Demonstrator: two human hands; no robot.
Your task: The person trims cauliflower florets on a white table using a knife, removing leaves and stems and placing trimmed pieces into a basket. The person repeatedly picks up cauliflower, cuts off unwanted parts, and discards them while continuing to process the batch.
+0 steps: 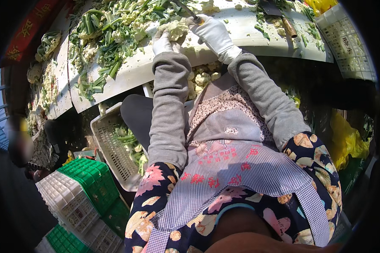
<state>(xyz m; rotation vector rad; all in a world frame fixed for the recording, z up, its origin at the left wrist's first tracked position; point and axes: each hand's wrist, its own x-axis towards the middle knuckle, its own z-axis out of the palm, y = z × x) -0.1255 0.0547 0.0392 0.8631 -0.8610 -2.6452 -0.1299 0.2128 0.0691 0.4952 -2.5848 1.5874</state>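
White gloves cover both of my hands, over the pale work table. My left hand grips a cauliflower piece near the table's front edge. Just to its right, my right hand is closed around the handle of a knife, whose dark blade points up and left, away from me. Part of the blade is cut off by the top of the picture. Cut leaves and stems are heaped to the left of my hands. Below the table edge, cauliflower florets fill a container by my lap.
A cleaver with a wooden handle lies at the table's right. White crates stand beyond it. A pale basket with trimmings is left of my leg, near stacked green crates. Yellow plastic bags hang right. Another person is at far left.
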